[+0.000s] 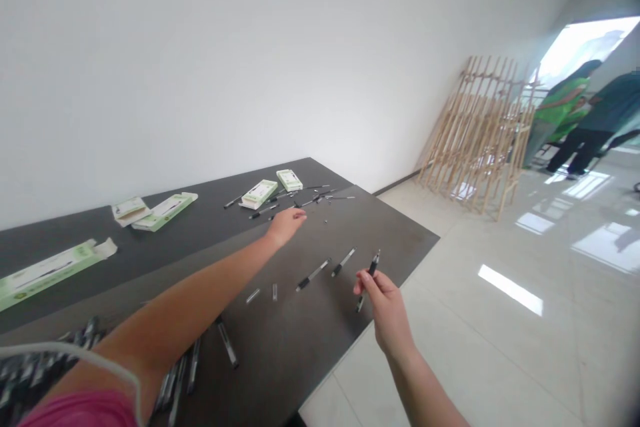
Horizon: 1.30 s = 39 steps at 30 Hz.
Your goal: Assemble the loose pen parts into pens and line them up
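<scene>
Dark grey tabletop (395, 233) holds scattered black-and-clear pens (313, 274) and green-and-white cardboard pen boxes (165, 211). Right hand (385, 313) pinches a slim black pen (371, 273) between thumb and fingertips (361, 285); left hand (286, 227), empty, lies with fingers together near the far pens.

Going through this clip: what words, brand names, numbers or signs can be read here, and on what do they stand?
None can be read: the print on the green-and-white pen boxes is too small and blurred, and the pen in the right hand shows no legible marking.
</scene>
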Each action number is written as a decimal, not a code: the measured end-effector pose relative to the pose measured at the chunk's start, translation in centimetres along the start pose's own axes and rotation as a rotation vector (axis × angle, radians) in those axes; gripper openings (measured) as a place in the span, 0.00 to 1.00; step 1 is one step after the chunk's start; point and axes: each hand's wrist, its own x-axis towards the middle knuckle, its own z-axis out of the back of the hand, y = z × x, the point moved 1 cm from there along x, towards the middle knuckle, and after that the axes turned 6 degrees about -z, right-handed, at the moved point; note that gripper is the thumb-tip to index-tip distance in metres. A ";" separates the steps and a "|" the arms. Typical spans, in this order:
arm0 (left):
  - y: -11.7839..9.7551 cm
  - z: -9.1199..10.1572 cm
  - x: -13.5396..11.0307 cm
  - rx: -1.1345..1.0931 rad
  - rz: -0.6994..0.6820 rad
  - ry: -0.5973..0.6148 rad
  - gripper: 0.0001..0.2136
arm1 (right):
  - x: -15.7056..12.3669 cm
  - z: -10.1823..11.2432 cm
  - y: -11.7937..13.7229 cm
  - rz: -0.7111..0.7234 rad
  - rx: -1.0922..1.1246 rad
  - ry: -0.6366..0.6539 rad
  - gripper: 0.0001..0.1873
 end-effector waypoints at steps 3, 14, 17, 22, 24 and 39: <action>-1.0 -4.0 3.7 0.044 -0.009 0.093 0.13 | 0.2 0.5 0.2 -0.005 -0.026 -0.018 0.16; -2.2 -7.7 6.9 0.035 0.052 0.283 0.15 | 0.8 0.5 0.4 -0.045 -0.104 -0.031 0.16; -2.2 -6.3 5.6 -0.075 0.038 0.254 0.11 | 0.7 -0.2 0.7 -0.040 -0.101 -0.004 0.16; -2.7 -1.9 -0.6 -0.356 0.009 0.161 0.12 | -0.3 -1.8 1.5 -0.039 -0.110 0.093 0.16; -3.3 0.1 -4.4 -0.514 0.010 0.115 0.14 | -1.1 -2.6 1.8 -0.032 -0.125 0.147 0.17; -5.4 5.0 -23.9 -1.476 0.305 -0.239 0.05 | -8.8 -9.5 3.4 0.140 -0.279 0.479 0.17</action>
